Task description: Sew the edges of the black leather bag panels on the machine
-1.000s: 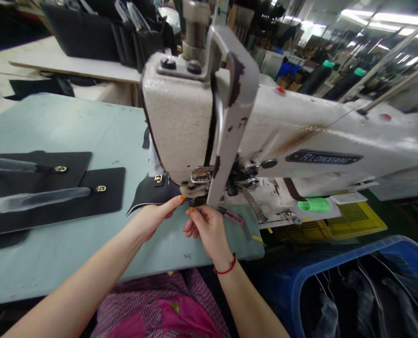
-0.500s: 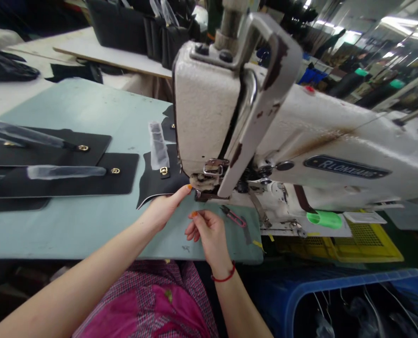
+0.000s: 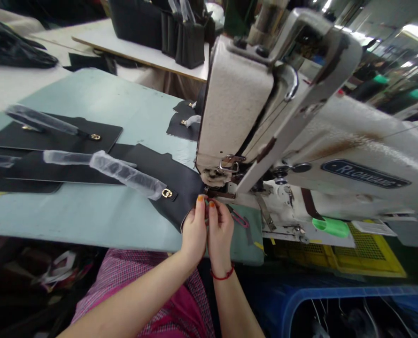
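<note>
A black leather panel (image 3: 181,183) lies with its right end at the presser foot of the white sewing machine (image 3: 235,108). It carries a gold buckle (image 3: 167,193) and a strap wrapped in clear plastic (image 3: 127,176). My left hand (image 3: 194,232) is closed on the panel's near right edge, thumb on top. Right beside it, my right hand (image 3: 221,230) has its fingers pinched together, just below the foot. Its thumb almost touches the left one, and what lies between its fingers is hidden. Pink thread snips (image 3: 240,218) rest on the table just past the right hand.
More black panels with plastic-wrapped straps (image 3: 89,126) lie on the green table (image 3: 152,105) to the left. Smaller black pieces (image 3: 184,124) are behind the machine head. Black bags (image 3: 138,28) stand on a board beyond. A blue bin (image 3: 290,300) and yellow crate (image 3: 367,253) are at lower right.
The panel has turned, so its strap now points left instead of away from me. My left hand has moved right and nearer, and both hands have come together by the presser foot.
</note>
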Available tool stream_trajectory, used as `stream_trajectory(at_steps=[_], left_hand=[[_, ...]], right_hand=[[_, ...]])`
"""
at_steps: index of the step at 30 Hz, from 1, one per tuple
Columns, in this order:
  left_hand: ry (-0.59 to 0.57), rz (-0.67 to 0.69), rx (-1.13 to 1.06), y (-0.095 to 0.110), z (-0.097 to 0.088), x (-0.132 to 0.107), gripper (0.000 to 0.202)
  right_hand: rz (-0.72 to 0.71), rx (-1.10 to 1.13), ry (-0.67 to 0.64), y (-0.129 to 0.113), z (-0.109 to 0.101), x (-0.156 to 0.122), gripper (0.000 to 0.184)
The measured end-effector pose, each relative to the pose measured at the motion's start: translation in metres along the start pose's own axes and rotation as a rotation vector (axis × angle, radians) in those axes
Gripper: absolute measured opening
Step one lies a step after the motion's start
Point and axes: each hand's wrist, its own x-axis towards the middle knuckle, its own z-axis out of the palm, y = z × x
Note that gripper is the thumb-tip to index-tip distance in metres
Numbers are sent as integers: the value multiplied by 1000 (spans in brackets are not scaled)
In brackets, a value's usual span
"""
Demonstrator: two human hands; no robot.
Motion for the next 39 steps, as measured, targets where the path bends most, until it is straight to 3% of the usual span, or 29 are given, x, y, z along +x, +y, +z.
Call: stream_trajectory(at_steps=[3, 6, 8, 10, 11, 13, 15, 18, 20, 24, 30, 35, 39], left_hand=[[-50, 149, 20, -32, -37, -39, 44], [-76, 266, 284, -70, -109, -51, 39], [-60, 420, 491, -75, -157, -25, 47], [-81, 683, 763, -54, -188, 25, 62], [-118, 822, 903, -36, -194, 53, 69], [-346, 1110, 1071, 6, -190, 106, 79], [-577, 1258, 1232, 43, -171, 144, 84], [-847, 1359, 1340, 68, -143, 166, 100], [-916, 1330, 1354, 68, -135, 164, 106], [-769, 1233, 1416, 60, -138, 138, 97], [-596, 1125, 1497, 66, -134, 101, 95], [-534, 1066, 1478, 69, -129, 96, 89], [-467, 1060, 1433, 64, -130, 96, 82]], right_hand=[[41, 13, -67, -2, 7, 2, 34], [52, 40, -125, -3, 21, 5, 46], [21, 1, -134, -5, 32, 8, 50], [-5, -43, -93, -6, 42, 9, 51], [-12, -55, -62, -6, 47, 10, 50], [-20, -55, -17, -6, 53, 10, 50], [-17, -43, -17, -5, 55, 9, 50], [-7, -44, -31, -5, 52, 7, 49], [1, -48, -37, -6, 47, 7, 49], [10, -38, -85, -10, 35, 9, 47], [42, -53, -160, -10, 22, 22, 50], [59, -16, -201, -8, 20, 33, 52], [13, -51, -230, -11, 12, 26, 50]])
